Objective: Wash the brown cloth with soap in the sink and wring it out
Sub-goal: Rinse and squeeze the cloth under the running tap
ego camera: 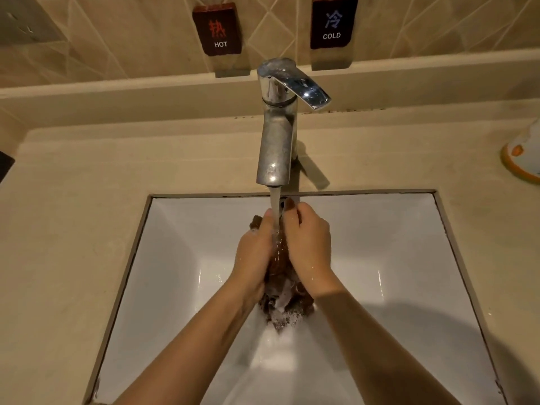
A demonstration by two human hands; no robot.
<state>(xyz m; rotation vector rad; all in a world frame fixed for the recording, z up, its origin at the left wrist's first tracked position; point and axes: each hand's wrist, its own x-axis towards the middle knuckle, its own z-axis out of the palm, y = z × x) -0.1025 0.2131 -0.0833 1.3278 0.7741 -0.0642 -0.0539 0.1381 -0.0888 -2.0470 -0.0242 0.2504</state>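
We hold the cloth [279,283] between both hands over the middle of the sink [409,258]. Our left hand [257,252] curls round the cloth's left side, and our right hand [308,244] curls round its right side, fingers bent toward the tap [277,141]. The cloth is bunched and wet, brown, with its lower end hanging below our wrists and foamy with soap suds [282,314]. A small fold of it pokes out beyond the left fingers. Water [274,206] runs from the tap's spout straight down between our hands onto the cloth. The tap's lever points right and toward us. The sink is white, set into a beige tabletop [73,214]. On the tiled wall behind stand two dark signs, HOT [217,29] on the left and COLD [333,23] on the right. At the far right edge of the tabletop sits an orange-and-white object [523,156], only partly in view.
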